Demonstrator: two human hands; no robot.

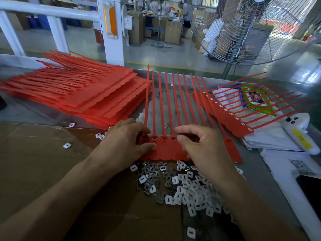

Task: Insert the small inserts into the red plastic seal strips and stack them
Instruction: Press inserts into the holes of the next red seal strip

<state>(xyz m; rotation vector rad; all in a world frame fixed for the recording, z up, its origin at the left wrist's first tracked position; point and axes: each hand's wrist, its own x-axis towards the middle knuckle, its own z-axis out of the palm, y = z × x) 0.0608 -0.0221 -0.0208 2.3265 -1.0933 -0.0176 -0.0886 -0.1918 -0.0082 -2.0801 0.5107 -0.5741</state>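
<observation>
Loose inserts (184, 186) heaped just below red seal strip (165, 148), left hand (125, 141) pinching its edge, right hand (199, 145) curled, grip unclear.

Two hands, left (126, 138) and right (203, 145), were at work. Three groups of red strips lay out: a stack (83, 94) at ten o'clock, one sheet (166, 148) at centre, another (243, 115) at two. Inserts (182, 186) at six were too many to count. One fan (257, 28) stood at one.
</observation>
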